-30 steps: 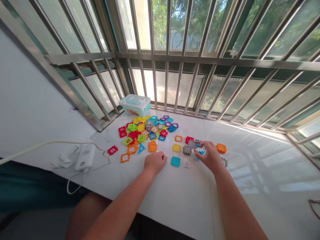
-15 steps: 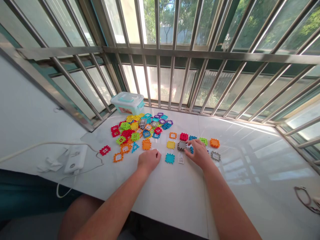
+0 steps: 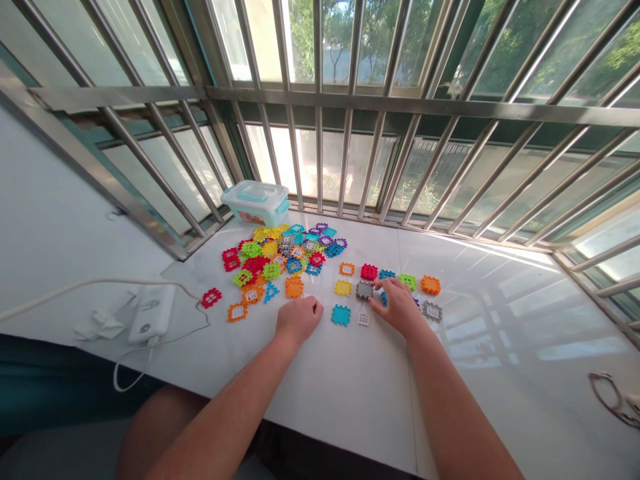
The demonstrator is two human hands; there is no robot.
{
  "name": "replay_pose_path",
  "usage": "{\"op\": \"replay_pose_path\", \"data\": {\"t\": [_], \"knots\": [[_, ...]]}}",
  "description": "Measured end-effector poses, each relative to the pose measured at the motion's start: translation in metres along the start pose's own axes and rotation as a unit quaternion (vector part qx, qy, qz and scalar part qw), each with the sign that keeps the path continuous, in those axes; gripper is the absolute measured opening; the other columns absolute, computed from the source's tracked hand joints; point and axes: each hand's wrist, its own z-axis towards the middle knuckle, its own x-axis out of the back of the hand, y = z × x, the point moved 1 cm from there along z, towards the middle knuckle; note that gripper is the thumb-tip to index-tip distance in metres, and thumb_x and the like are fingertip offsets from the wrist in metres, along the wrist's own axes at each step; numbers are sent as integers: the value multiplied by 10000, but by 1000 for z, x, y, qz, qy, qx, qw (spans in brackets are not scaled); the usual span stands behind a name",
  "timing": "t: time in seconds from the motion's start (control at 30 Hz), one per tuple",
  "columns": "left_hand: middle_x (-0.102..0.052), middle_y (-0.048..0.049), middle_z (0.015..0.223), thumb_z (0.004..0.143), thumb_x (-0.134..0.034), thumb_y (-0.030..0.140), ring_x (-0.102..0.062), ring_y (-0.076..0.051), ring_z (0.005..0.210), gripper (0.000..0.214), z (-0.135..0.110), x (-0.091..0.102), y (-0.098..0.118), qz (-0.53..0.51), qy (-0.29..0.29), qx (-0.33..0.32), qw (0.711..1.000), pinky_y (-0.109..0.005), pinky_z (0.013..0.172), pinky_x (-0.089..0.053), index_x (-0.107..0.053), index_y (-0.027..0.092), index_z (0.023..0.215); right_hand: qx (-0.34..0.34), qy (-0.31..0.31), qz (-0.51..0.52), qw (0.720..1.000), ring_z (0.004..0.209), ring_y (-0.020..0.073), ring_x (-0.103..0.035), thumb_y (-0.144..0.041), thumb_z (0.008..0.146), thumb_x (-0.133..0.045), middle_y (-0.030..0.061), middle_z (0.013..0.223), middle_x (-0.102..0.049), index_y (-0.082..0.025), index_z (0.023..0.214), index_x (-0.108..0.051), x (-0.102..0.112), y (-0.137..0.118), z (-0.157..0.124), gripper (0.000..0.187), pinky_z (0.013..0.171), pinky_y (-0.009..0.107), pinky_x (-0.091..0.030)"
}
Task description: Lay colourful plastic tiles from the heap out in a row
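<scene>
R hand (image 3: 397,308) on the desk (image 3: 340,380), fingers bent down over a small blue tile (image 3: 384,298), grip half closed, can't tell if it's actually holding it. Fingertips just beside a grey tile (image 3: 365,289), looks like touching but hard to say. L hand (image 3: 299,320) rests on desk, back up, grip curled shut w/ nothing visible in it, near an orange tile (image 3: 294,287) & a teal tile (image 3: 341,315). Small white window tile (image 3: 363,319) sits btw teal tile & R hand. Loose row of tiles (image 3: 369,271) in red, yellow, green, orange runs behind R hand, w/ big heap of multicolour interlocking plastic tiles (image 3: 280,253) further left. Clear plastic box w/ teal lid (image 3: 255,203) sits behind heap, against window bars (image 3: 320,133). Far left on desk: white power unit (image 3: 151,313) w/ cable (image 3: 115,283). Far right: glasses (image 3: 595,379)
</scene>
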Motion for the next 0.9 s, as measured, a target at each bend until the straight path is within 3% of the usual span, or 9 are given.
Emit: {"op": "replay_pose_path", "data": {"t": [0.9], "knots": [[-783,-103,951,1036,-409,412,-724,-262,887,414,-1,3,1,-8,-16,5,1000,-332,762,-470,-793,262,993,4,-4,9,1000,1260,336,-591,-324,938,-653,103,1210,-733,-280,1255,-623,1,-1,-1,322,1045,503,-454]]}}
